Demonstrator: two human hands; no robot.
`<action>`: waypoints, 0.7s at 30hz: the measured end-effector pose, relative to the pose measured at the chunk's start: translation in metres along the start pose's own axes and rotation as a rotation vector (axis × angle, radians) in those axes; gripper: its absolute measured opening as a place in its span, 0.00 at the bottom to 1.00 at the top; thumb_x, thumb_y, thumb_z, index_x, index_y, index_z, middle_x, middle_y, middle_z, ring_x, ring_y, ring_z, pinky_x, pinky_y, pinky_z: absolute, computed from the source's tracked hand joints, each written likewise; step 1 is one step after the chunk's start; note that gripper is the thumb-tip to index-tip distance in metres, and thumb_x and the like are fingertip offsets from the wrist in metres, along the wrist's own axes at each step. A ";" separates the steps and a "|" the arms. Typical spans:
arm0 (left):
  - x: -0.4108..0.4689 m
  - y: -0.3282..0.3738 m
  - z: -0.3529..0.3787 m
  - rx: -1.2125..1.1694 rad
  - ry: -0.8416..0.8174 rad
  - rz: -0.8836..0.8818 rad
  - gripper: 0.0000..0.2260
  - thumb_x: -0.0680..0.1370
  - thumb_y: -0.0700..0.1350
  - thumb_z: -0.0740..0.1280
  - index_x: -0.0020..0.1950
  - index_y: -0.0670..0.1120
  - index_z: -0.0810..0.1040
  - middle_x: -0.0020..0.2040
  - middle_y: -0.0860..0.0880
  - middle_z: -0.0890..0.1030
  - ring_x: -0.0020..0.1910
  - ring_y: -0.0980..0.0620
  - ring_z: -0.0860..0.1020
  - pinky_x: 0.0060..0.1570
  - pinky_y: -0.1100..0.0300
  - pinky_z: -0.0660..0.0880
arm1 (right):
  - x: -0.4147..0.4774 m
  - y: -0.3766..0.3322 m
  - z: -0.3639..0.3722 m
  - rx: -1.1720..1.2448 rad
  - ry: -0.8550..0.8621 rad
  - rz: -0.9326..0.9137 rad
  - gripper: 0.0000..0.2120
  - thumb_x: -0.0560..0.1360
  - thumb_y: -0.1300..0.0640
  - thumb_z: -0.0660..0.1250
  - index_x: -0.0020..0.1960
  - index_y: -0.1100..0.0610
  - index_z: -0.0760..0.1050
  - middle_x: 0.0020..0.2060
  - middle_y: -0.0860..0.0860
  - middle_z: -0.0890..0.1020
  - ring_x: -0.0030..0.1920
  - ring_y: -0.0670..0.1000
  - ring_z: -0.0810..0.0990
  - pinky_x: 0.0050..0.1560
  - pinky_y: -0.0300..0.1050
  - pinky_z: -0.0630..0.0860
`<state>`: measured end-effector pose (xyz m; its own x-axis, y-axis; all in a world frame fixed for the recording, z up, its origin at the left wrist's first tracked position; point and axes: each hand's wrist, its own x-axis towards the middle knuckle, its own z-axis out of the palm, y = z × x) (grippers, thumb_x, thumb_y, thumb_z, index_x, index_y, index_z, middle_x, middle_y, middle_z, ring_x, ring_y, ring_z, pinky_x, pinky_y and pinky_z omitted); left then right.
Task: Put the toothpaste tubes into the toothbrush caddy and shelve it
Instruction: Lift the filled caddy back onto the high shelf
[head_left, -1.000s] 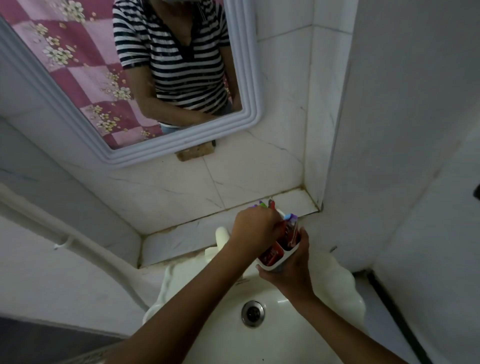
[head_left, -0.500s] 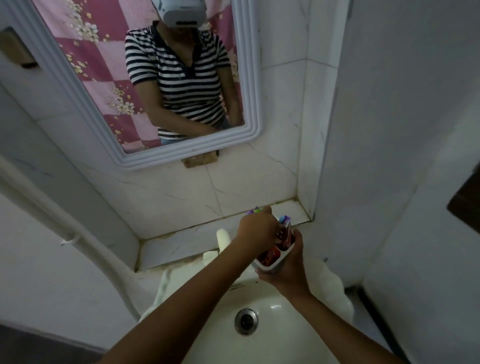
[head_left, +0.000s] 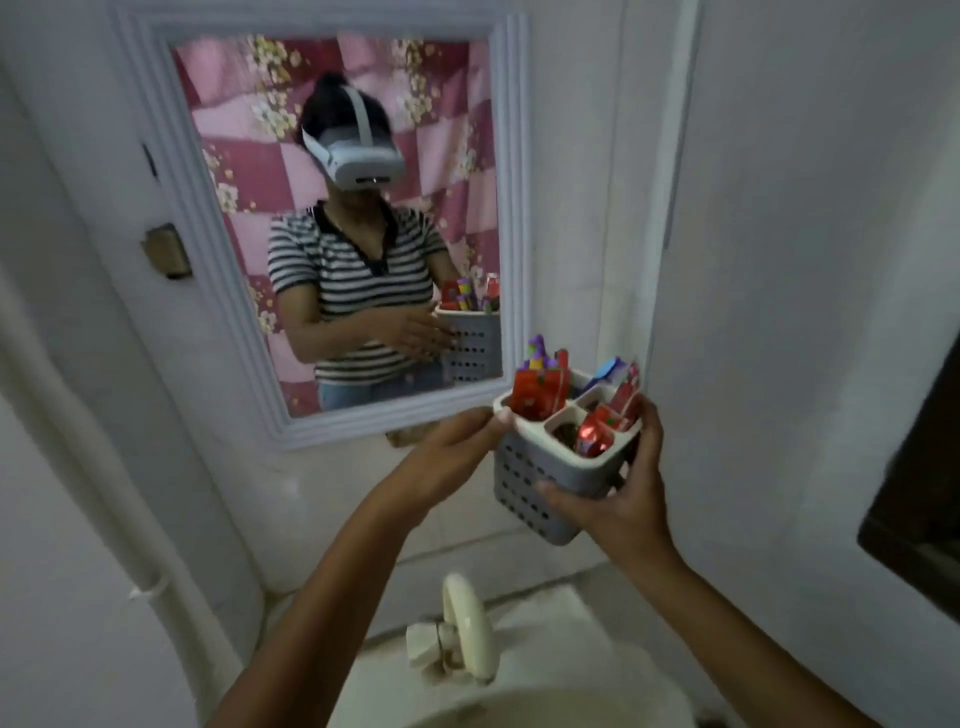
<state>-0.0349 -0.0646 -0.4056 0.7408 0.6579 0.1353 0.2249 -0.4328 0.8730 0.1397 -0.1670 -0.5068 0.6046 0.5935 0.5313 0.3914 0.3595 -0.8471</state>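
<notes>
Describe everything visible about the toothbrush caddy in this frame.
The toothbrush caddy is a grey plastic basket with perforated walls and a paler rim split into compartments. Red toothpaste tubes and purple-topped items stand in them. It is held tilted in the air above the sink, beside the mirror. The right hand cups its underside and far side; the left hand touches its near rim.

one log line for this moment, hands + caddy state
phase: carrying | caddy: lifted beside mirror, toothpaste tubes inside | right hand: grips caddy | left hand: touches rim | shelved: not yet
</notes>
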 end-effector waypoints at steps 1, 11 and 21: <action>0.001 0.021 -0.009 -0.040 0.030 0.057 0.11 0.81 0.56 0.58 0.59 0.58 0.76 0.54 0.58 0.80 0.56 0.60 0.77 0.52 0.64 0.74 | 0.021 -0.023 0.000 0.000 0.020 -0.064 0.63 0.56 0.51 0.87 0.83 0.52 0.55 0.78 0.47 0.71 0.76 0.48 0.74 0.72 0.53 0.77; 0.028 0.260 -0.150 0.245 0.344 0.687 0.25 0.75 0.60 0.64 0.71 0.52 0.71 0.67 0.53 0.76 0.65 0.55 0.75 0.62 0.53 0.76 | 0.214 -0.329 -0.015 0.139 0.146 -0.429 0.67 0.47 0.39 0.79 0.84 0.42 0.57 0.58 0.39 0.79 0.57 0.37 0.82 0.55 0.43 0.83; 0.103 0.328 -0.246 1.386 0.870 0.567 0.36 0.77 0.67 0.51 0.79 0.48 0.52 0.80 0.48 0.55 0.79 0.47 0.53 0.78 0.46 0.52 | 0.352 -0.490 0.009 0.072 0.354 -0.452 0.65 0.61 0.42 0.82 0.86 0.41 0.43 0.75 0.56 0.67 0.73 0.61 0.73 0.68 0.65 0.78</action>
<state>-0.0404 0.0132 0.0106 0.4877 0.1598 0.8583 0.7569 -0.5673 -0.3245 0.1548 -0.1280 0.0957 0.5886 0.0969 0.8026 0.6241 0.5765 -0.5273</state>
